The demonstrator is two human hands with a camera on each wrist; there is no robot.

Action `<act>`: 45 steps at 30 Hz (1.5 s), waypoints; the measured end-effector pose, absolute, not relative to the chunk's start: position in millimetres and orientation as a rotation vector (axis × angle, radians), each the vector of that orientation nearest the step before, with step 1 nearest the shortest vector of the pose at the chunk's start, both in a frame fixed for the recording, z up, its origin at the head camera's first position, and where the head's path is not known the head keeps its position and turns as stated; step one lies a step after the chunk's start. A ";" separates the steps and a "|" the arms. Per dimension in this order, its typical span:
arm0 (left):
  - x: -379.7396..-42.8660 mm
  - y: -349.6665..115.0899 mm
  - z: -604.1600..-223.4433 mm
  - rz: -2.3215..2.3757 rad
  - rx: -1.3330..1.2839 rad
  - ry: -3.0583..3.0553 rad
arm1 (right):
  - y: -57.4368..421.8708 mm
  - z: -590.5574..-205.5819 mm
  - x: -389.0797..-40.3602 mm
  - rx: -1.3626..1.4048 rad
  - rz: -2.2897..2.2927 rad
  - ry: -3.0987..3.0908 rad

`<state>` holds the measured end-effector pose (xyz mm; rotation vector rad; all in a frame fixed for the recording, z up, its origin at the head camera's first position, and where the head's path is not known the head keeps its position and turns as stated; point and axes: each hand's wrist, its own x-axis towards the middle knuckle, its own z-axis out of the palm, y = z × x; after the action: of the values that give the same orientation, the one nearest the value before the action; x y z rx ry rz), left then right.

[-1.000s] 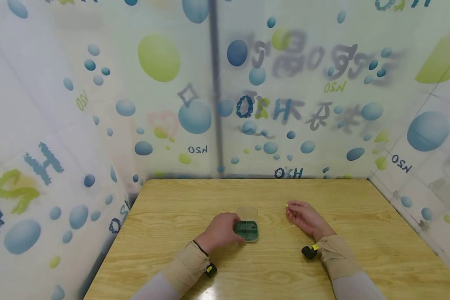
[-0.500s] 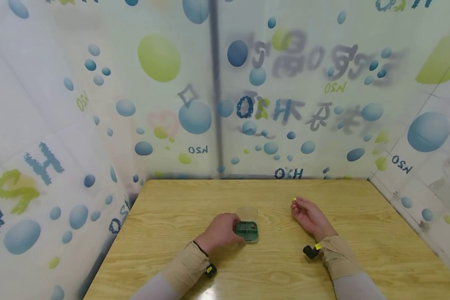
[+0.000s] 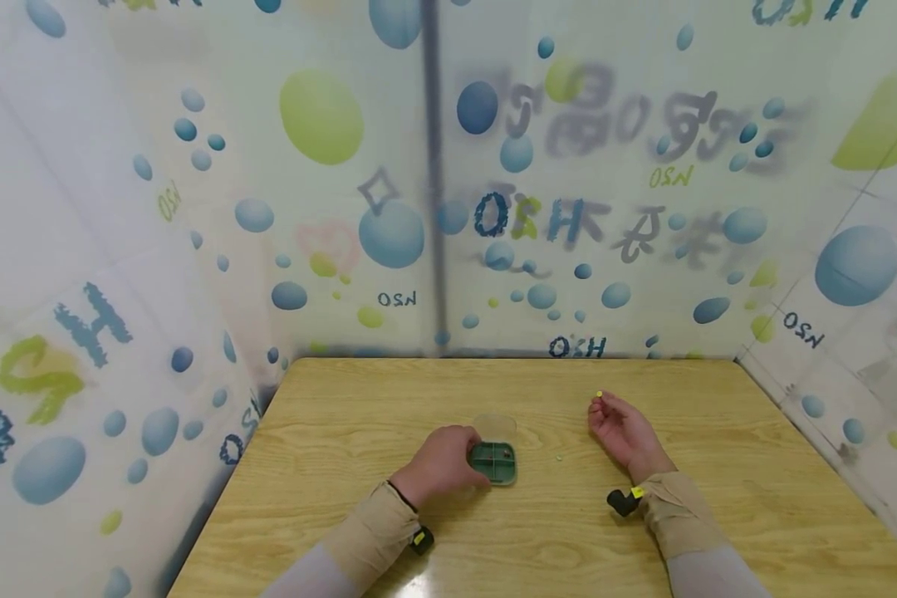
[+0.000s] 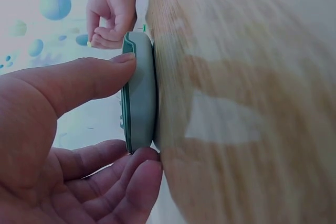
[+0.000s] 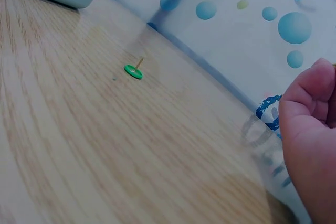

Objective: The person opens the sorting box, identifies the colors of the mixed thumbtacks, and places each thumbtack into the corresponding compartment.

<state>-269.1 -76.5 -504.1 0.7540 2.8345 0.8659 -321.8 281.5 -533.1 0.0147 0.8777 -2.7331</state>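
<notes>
A small green compartment box sits on the table with its clear lid folded open toward the back. My left hand grips its left side, thumb on the near edge and fingers on the far one, as the left wrist view shows. Tiny reddish bits lie in a back compartment. Off to the right, my right hand is raised above the table and pinches a small yellow thumbtack at the fingertips. Between box and right hand, a green thumbtack lies point up on the wood.
The wooden table meets a wall covered in printed bubbles at its back edge. Similar walls stand to the left and right. Each wrist carries a small black camera.
The right hand has drawn to the right and slightly toward the back with the yellow thumbtack, its palm turning more upward. The left hand and the box stay in place.
</notes>
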 end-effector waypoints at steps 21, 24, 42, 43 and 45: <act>-269.4 -77.4 -504.6 0.860 0.765 2.836 | 286.4 -536.5 -323.0 -0.045 -2.863 0.457; -269.4 -77.7 -504.1 0.858 0.766 2.837 | 286.4 -536.5 -323.1 -0.048 -2.862 0.449; -269.4 -76.8 -507.1 0.864 0.759 2.834 | 271.2 -519.3 -316.4 -0.024 -2.776 0.881; -269.3 -76.8 -507.0 0.862 0.761 2.836 | 269.7 -518.3 -316.0 -0.033 -2.772 0.899; -269.4 -76.8 -506.8 0.857 0.770 2.840 | 266.9 -516.4 -315.3 -0.057 -2.761 0.926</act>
<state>-269.4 -76.8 -506.8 0.7695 2.8400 0.8573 -315.3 266.9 -516.4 -0.0570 0.9260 -2.7614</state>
